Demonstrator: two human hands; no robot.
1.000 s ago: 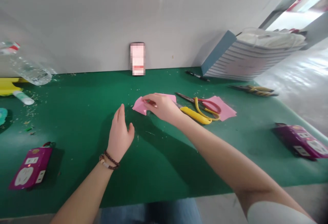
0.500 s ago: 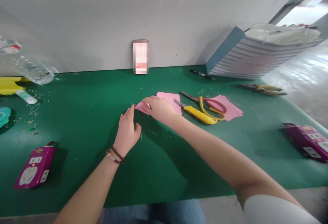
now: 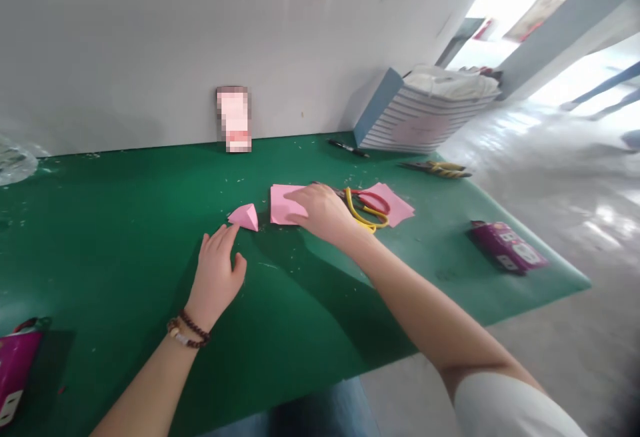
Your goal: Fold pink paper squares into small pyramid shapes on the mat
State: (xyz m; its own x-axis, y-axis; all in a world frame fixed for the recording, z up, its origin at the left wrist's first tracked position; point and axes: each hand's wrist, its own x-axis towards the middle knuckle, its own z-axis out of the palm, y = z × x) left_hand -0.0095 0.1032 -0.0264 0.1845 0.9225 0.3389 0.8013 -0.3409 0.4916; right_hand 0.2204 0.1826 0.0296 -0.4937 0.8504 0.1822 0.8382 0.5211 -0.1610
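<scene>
A small folded piece of pink paper (image 3: 244, 217) stands on the green table, one flap raised. The fingertips of my left hand (image 3: 219, 269) reach its near edge; the hand is open, thumb apart, and wears a beaded bracelet (image 3: 189, 331) at the wrist. My right hand (image 3: 323, 210) lies over a stack of square pink paper (image 3: 281, 205), its visible fingers stretched across the sheets. Just right of that hand are scissors (image 3: 367, 205) with red and yellow handles, blades partly covered by it. Other pink sheets (image 3: 397, 205) lie under the handles.
A phone (image 3: 234, 120) leans on the wall behind. A black pen (image 3: 349, 149), a striped paper bag (image 3: 415, 117) and pliers (image 3: 440, 169) are at the back right. Purple packs (image 3: 510, 247) lie near the right edge and at far left. A clear plastic bottle (image 3: 15, 162) is at upper left.
My right hand has let go of the folded pink paper and moved right onto the stack, hiding the yellow-handled cutter. The folded piece now stands raised. The view has turned right.
</scene>
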